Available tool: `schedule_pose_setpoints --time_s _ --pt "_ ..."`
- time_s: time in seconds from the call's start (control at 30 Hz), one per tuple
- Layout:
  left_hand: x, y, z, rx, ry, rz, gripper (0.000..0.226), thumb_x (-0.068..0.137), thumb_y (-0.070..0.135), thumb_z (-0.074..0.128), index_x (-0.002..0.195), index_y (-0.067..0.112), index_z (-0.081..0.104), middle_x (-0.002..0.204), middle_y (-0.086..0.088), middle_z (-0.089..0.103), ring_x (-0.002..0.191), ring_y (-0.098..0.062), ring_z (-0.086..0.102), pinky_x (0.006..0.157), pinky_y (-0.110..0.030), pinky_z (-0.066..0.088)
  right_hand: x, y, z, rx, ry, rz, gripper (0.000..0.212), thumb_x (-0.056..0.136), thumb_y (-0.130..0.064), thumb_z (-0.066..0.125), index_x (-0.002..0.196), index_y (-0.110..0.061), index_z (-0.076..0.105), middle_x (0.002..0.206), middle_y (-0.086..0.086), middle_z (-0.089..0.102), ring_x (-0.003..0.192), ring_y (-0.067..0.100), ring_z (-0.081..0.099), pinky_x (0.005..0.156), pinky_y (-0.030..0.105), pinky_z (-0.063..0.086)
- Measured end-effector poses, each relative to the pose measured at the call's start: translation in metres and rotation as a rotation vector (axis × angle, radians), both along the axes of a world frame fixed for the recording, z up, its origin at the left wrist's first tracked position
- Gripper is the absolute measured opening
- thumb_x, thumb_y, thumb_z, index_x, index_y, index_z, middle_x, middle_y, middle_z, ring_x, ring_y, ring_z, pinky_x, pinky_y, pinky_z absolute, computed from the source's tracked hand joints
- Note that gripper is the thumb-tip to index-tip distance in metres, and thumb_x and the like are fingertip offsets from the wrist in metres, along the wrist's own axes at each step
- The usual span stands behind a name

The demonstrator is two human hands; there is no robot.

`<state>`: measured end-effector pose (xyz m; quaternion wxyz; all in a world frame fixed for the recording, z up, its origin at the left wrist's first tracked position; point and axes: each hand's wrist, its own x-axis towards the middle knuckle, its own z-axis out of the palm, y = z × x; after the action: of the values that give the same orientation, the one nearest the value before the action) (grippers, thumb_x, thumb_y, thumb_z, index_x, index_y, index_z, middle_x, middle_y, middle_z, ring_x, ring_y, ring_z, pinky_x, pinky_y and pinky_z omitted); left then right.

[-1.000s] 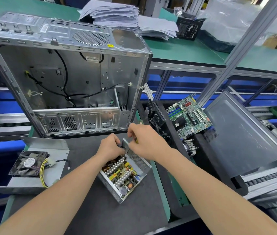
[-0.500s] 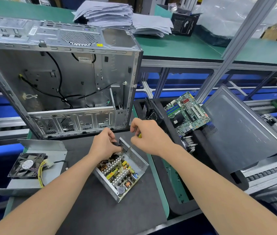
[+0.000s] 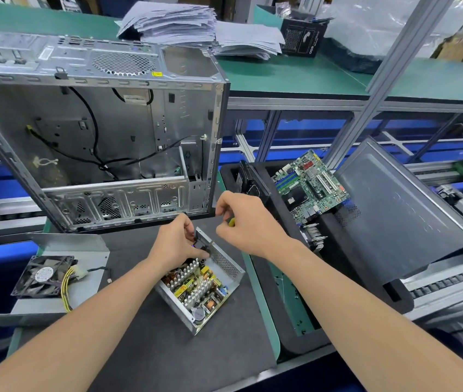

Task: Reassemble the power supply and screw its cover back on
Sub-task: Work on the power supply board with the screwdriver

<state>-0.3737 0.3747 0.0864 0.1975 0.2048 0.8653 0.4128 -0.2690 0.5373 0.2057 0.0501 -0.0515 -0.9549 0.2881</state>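
A: Where did the power supply [image 3: 202, 290] sit?

B: On the dark mat [image 3: 139, 349], just in front of the open computer case [image 3: 97, 131], turned at an angle. Its top was off, so the circuit board [image 3: 196, 287] with its coils and capacitors showed inside the metal shell.

A: And its cover [image 3: 83, 250]?

B: It lay well to the left on the same mat. The fan [image 3: 44, 275] rested on it, and a bunch of yellow wires [image 3: 66, 290] looped off the fan's right side.

A: What were the hands doing?

B: The left hand [image 3: 176, 244] was at the supply's far corner, fingers curled round a small black part [image 3: 202, 247] against the perforated wall. The right hand [image 3: 248, 224] hovered just above and to the right of that corner. Its fingers were bent in a pinch on a small yellow thing [image 3: 232, 222]. Only a sliver showed, so I couldn't tell what it was.

A: Anything else nearby?

B: A motherboard [image 3: 309, 185] leaned in a black tray [image 3: 303, 345] to the right, beside a dark side panel [image 3: 400, 199]. A stack of papers [image 3: 173, 24] sat on the green bench [image 3: 295, 77] behind the case.
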Motion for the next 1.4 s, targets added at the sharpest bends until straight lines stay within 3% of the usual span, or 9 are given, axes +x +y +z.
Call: schedule_pose_setpoints --time_s 0.3,0.43,0.6,0.8,0.93,1.03,1.17,1.27,1.4 --pt "0.001 -0.002 0.004 0.012 -0.004 0.006 0.070 0.048 0.024 0.106 0.090 0.012 0.051 0.081 -0.003 0.072 0.072 -0.018 0.074 0.053 -0.023 0.053 0.003 0.008 0.003 -0.145 0.091 -0.107 0.027 0.079 -0.012 0.070 0.101 -0.024 0.058 0.083 0.003 0.067 0.069 0.021 0.058 0.068 0.035 0.053" --pt "0.008 0.001 0.010 -0.020 0.093 0.007 0.064 0.052 0.032 0.104 0.085 0.020 0.049 0.074 0.004 0.070 0.071 -0.018 0.069 0.062 -0.043 0.057 0.000 0.010 -0.001 -0.083 0.119 -0.085 0.013 0.090 -0.014 0.064 0.101 -0.020 0.059 0.066 -0.007 0.052 0.061 0.015 0.044 0.067 0.037 0.050" --pt "0.013 0.002 0.015 -0.030 0.081 0.019 0.065 0.057 0.029 0.102 0.084 0.021 0.044 0.074 0.002 0.069 0.073 -0.024 0.068 0.067 -0.052 0.056 -0.002 0.010 -0.007 0.008 0.126 -0.070 0.006 0.100 -0.019 0.059 0.101 -0.018 0.054 0.076 -0.003 0.054 0.069 0.018 0.049 0.069 0.039 0.046" --pt "0.007 -0.002 0.021 -0.067 -0.042 -0.023 0.057 0.064 0.010 0.097 0.092 0.018 0.047 0.089 0.002 0.071 0.079 -0.016 0.067 0.058 -0.027 0.048 0.005 0.019 -0.019 0.061 -0.001 -0.143 0.013 0.101 -0.022 0.062 0.111 -0.019 0.055 0.079 -0.001 0.056 0.070 0.020 0.051 0.065 0.037 0.046" --pt "-0.007 -0.010 0.029 -0.110 -0.175 -0.019 0.038 0.081 -0.003 0.077 0.101 0.019 0.053 0.103 0.000 0.072 0.096 -0.017 0.071 0.075 -0.033 0.056 0.015 0.029 -0.027 0.067 -0.053 -0.177 0.011 0.101 -0.021 0.063 0.109 -0.019 0.056 0.083 0.004 0.061 0.071 0.024 0.054 0.067 0.041 0.051" --pt "-0.008 -0.012 0.037 -0.060 -0.152 0.072 0.031 0.088 -0.012 0.058 0.099 0.017 0.054 0.101 -0.005 0.073 0.087 -0.021 0.074 0.062 -0.029 0.051 0.020 0.041 -0.033 0.056 -0.052 -0.199 0.014 0.101 -0.023 0.062 0.113 -0.021 0.056 0.085 0.000 0.061 0.072 0.019 0.054 0.067 0.039 0.050" --pt "0.002 -0.006 0.049 -0.092 -0.092 0.115 0.017 0.093 0.001 0.052 0.097 0.018 0.057 0.089 -0.008 0.074 0.070 -0.023 0.073 0.065 -0.035 0.060 0.026 0.058 -0.039 -0.009 -0.061 -0.232 0.016 0.100 -0.029 0.066 0.112 -0.021 0.058 0.084 -0.001 0.063 0.069 0.018 0.059 0.067 0.036 0.051" --pt "0.017 0.005 0.056 -0.119 0.005 0.108 0.012 0.094 0.012 0.052 0.097 0.020 0.060 0.086 -0.005 0.074 0.076 -0.025 0.073 0.070 -0.038 0.058 0.027 0.076 -0.041 -0.078 -0.027 -0.283 0.016 0.096 -0.029 0.071 0.103 -0.021 0.060 0.077 -0.004 0.064 0.064 0.009 0.060 0.060 0.027 0.048" --pt "0.040 0.031 0.065 -0.123 0.094 0.093 0.009 0.093 0.019 0.055 0.095 0.024 0.062 0.081 0.002 0.074 0.069 -0.014 0.070 0.065 -0.031 0.055 0.029 0.100 -0.043 -0.171 0.058 -0.378 0.017 0.087 -0.022 0.075 0.089 -0.021 0.059 0.075 -0.005 0.069 0.063 0.004 0.065 0.060 0.021 0.050"
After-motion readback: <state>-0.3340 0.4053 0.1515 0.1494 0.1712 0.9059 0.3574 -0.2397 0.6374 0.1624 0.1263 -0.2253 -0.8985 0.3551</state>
